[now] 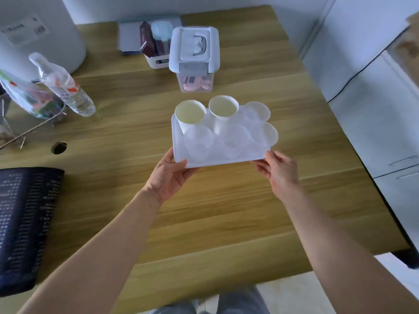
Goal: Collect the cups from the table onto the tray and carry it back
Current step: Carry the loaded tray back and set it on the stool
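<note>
A white tray is held over the middle of the wooden table. My left hand grips its near left corner. My right hand holds its near right corner. Several cups stand on the tray. Two white paper cups sit at the back left. In front of them are two clear plastic cups. Two more cups stand along the tray's right side.
A lidded plastic box stands just behind the tray. Behind that is a white organiser with small items. A water bottle and a plastic bag lie at the left. A dark basket sits on the near left edge.
</note>
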